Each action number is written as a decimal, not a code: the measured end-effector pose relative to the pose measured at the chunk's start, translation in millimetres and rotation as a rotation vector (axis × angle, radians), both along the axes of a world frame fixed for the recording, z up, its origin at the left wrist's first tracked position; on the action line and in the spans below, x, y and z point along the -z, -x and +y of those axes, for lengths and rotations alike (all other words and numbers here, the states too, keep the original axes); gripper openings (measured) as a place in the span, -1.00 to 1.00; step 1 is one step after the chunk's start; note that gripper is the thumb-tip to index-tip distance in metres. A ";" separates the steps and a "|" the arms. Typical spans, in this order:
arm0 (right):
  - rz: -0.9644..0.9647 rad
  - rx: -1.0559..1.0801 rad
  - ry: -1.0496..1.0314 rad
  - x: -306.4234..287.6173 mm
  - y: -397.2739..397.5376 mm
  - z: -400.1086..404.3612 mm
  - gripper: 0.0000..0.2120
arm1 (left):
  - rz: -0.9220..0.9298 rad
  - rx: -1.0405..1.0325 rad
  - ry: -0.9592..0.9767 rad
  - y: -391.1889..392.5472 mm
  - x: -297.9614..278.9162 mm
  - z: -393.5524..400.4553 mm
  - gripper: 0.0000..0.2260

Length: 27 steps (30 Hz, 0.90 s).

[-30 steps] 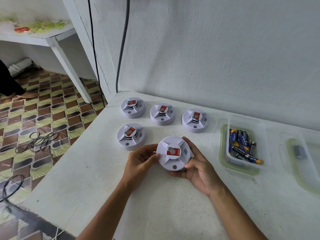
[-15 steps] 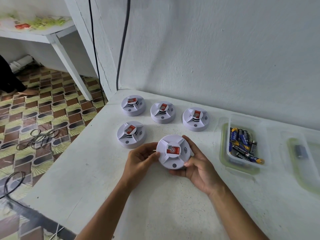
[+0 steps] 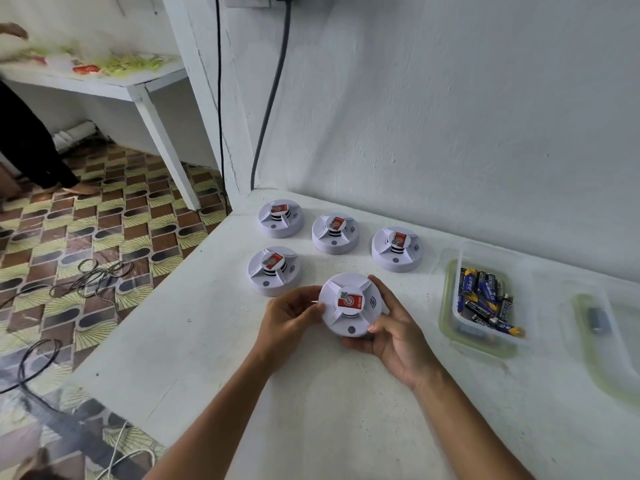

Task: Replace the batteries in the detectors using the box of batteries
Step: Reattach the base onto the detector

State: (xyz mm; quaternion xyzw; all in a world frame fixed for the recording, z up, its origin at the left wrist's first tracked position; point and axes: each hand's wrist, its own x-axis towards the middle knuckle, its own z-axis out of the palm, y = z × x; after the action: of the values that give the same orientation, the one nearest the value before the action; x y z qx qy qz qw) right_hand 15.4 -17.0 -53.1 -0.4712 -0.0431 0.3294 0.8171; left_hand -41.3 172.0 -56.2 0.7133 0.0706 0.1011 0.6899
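Note:
I hold a round white detector with a red label, face up, just above the white table. My left hand grips its left rim and my right hand cups its right side and underside. Several more white detectors stand behind it: one to the left and three in a back row. To the right, a clear plastic box holds several blue and black batteries.
A second clear container at the far right holds one small grey item. The wall runs close behind the table. Cables hang down the wall corner and lie on the patterned floor at left, where a person's leg and a white table stand.
The detector has turned slightly in my hands, its label now nearly level. My head has tilted up a little, so more of the wall shows.

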 end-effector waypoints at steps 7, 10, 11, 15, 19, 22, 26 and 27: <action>-0.231 0.212 0.203 3.2 16.7 11.2 -0.35 | 0.032 -0.033 0.034 0.0 -4.8 -4.0 -0.73; -0.307 0.297 0.332 9.5 23.5 14.7 -0.30 | 0.046 -0.032 0.038 -0.8 -6.4 -3.7 -0.72; -0.337 0.320 0.390 10.3 26.0 15.5 -0.30 | 0.046 -0.027 0.049 -0.2 -4.8 -2.5 -0.71; -0.468 0.385 0.552 7.1 37.1 20.2 -0.31 | 0.068 0.027 0.065 0.0 -3.1 3.6 -0.72; -0.516 0.464 0.643 1.3 46.1 30.3 -0.33 | 0.088 0.064 0.128 -3.8 -4.3 9.9 -0.70; -0.523 0.526 0.703 0.8 49.7 39.0 -0.30 | 0.125 0.101 0.215 -9.6 -2.6 16.5 -0.66; -0.550 0.587 0.741 2.9 52.8 51.5 -0.27 | 0.164 0.145 0.275 -12.4 -7.9 20.6 -0.70; -0.565 0.590 0.747 2.8 54.0 55.7 -0.29 | 0.167 0.157 0.287 -12.9 -9.8 22.9 -0.73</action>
State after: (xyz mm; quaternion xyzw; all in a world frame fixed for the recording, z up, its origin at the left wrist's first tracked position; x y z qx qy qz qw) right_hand -38.5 38.7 -55.9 -0.7911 -0.0071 -0.0601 0.6087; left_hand -28.3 195.0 -46.5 0.6166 0.0856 -0.0236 0.7823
